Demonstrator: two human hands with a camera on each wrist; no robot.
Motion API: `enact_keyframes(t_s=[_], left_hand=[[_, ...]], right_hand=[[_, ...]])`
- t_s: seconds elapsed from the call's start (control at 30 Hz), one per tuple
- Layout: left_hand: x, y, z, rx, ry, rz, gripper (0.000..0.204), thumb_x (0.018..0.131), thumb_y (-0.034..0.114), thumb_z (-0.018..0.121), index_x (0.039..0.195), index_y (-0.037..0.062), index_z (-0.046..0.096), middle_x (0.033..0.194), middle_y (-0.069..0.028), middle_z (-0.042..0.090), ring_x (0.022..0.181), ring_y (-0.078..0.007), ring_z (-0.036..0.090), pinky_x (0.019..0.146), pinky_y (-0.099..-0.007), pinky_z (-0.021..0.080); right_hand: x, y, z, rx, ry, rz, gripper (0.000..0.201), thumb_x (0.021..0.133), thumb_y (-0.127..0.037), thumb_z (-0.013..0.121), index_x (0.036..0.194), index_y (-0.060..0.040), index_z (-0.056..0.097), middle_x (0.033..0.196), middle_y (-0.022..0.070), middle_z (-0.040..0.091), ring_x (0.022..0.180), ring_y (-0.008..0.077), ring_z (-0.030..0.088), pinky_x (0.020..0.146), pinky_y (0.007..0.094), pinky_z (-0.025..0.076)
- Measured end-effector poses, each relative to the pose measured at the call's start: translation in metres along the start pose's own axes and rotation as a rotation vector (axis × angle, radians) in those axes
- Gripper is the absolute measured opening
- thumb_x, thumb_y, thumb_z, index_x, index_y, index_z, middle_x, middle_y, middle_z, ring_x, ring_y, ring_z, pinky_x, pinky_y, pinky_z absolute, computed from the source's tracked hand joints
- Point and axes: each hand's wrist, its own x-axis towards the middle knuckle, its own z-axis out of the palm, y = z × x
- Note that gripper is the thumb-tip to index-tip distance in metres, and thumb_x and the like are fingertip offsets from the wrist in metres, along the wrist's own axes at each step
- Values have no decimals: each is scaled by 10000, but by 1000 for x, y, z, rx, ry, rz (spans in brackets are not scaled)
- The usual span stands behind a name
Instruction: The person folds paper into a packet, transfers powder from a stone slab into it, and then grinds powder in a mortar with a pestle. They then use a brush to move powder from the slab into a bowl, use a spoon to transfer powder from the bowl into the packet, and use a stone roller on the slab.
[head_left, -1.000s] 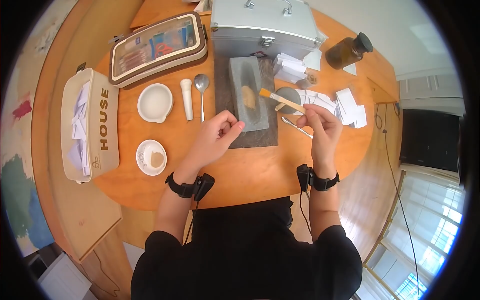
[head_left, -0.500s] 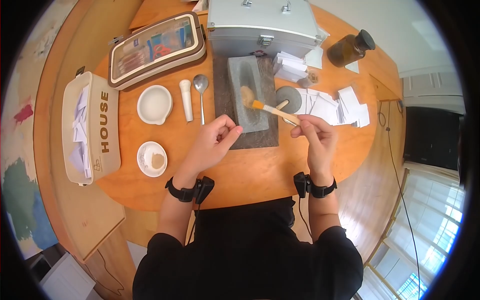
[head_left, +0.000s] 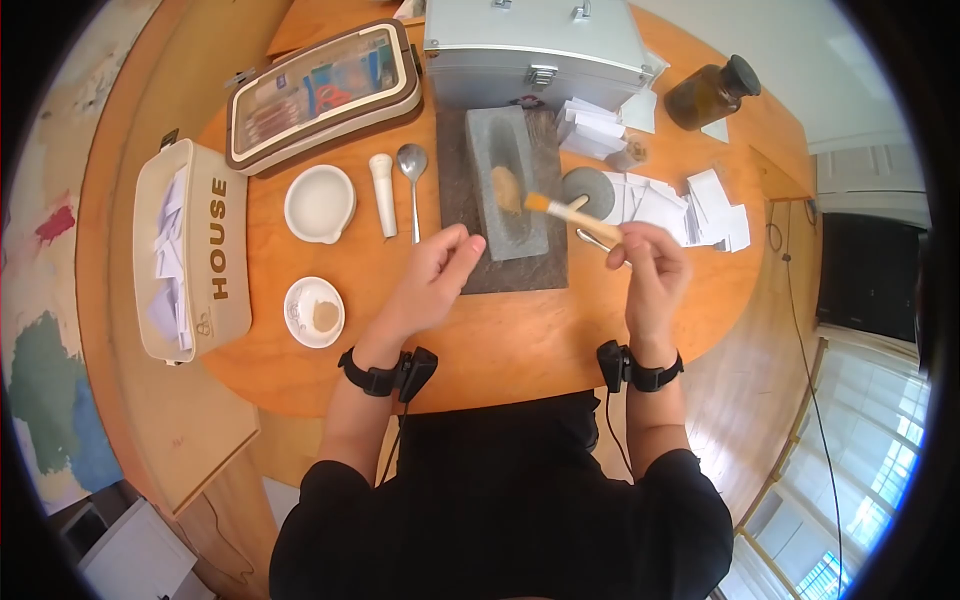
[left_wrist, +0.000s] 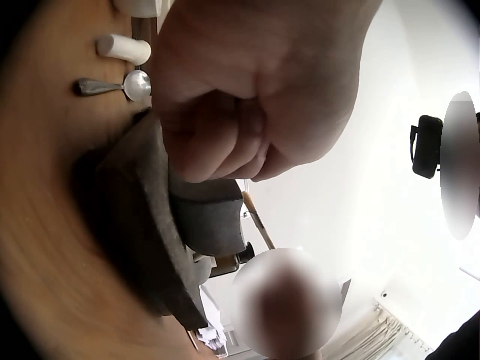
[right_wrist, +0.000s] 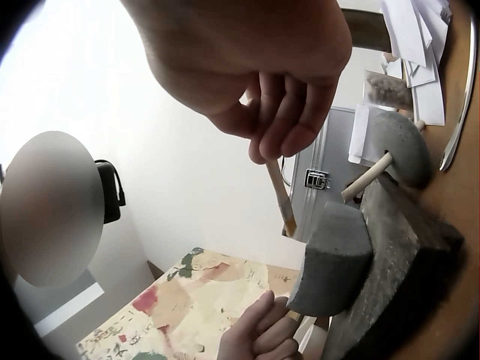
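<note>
The right hand [head_left: 655, 275] pinches the wooden handle of a flat brush [head_left: 580, 215]; its bristles hang over the right edge of a grey stone trough [head_left: 515, 235]. Tan powder [head_left: 506, 188] lies in the trough's hollow. The trough rests on a dark slab [head_left: 553, 270]. Beside the slab's left edge the left hand [head_left: 430, 285] has its fingers curled, with nothing seen in them. In the right wrist view the brush [right_wrist: 280, 196] points down near the trough [right_wrist: 334, 255]. A grey stone wheel with a wooden handle [head_left: 590, 188] stands right of the slab.
Left are a white mortar [head_left: 320, 203], a pestle [head_left: 382, 195], a spoon [head_left: 411, 160], a small dish with powder [head_left: 314, 312] and a HOUSE bin [head_left: 222, 265]. A metal case [head_left: 530, 50] stands behind; papers [head_left: 655, 208] and a brown bottle [head_left: 708, 95] lie rightward.
The brush dipped toward the powder and the trough's right side, then lifted back a little to the right with the right hand. The left hand stays curled in nearly the same place.
</note>
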Motion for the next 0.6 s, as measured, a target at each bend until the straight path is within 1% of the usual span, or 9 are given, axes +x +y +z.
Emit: enact_keyframes(t_s=[0.07, 0.1, 0.2, 0.3, 0.4, 0.43, 0.53, 0.6], left_hand=[[-2, 13, -7, -362, -51, -124, 348, 1035, 278, 497, 746, 125, 380, 557, 57, 297, 457, -38, 243, 416, -237, 199], [-3, 17, -11, -542, -72, -185, 357, 1042, 292, 481, 743, 135, 365, 555, 59, 287, 442, -36, 227, 402, -231, 184], [-4, 16, -18, -674, -90, -120, 375, 1048, 307, 459, 735, 154, 321, 551, 66, 267, 414, -29, 187, 377, -220, 136], [-7, 18, -19, -707, -37, -161, 381, 1048, 299, 453, 726, 157, 308, 549, 62, 260, 412, -30, 188, 376, -224, 137], [-7, 13, -20, -677, -63, -146, 379, 1047, 287, 453, 723, 156, 305, 545, 61, 252, 409, -29, 193, 374, -224, 136], [-6, 13, -19, -677, -50, -154, 374, 1049, 272, 442, 721, 154, 307, 543, 61, 253, 411, -28, 190, 375, -223, 137], [-6, 11, -17, -672, -70, -138, 358, 1053, 266, 436, 733, 151, 323, 543, 61, 256, 411, -27, 190, 375, -222, 138], [-6, 11, -16, -670, -70, -135, 345, 1054, 263, 436, 745, 148, 335, 543, 63, 257, 412, -26, 192, 376, -220, 140]], right_hand=[[8, 0, 0, 7, 53, -42, 135, 948, -46, 599, 1009, 48, 674, 713, 44, 637, 654, 94, 585, 630, 229, 454], [11, -2, 2, 11, -14, -4, 129, 949, -50, 600, 997, 44, 674, 705, 39, 628, 650, 88, 570, 629, 223, 447], [12, 1, 5, 28, -67, 12, 128, 951, -63, 601, 988, 37, 673, 708, 23, 610, 656, 78, 551, 620, 215, 421], [23, 1, -1, 194, 22, 20, 132, 954, -78, 601, 986, 31, 668, 712, 2, 586, 651, 69, 509, 601, 211, 386], [32, 2, -3, 186, -41, 8, 131, 956, -86, 599, 989, 25, 661, 711, -18, 557, 643, 59, 463, 583, 206, 346], [34, 0, 1, 205, -55, 30, 120, 959, -85, 593, 982, 17, 652, 681, -41, 517, 621, 43, 419, 567, 200, 312], [39, 6, 1, 216, -93, 43, 107, 962, -84, 588, 973, 7, 643, 653, -68, 461, 578, 24, 353, 527, 205, 256], [40, 8, 2, 227, -77, 66, 101, 964, -81, 582, 970, 3, 638, 645, -81, 440, 553, 16, 317, 504, 210, 226]])
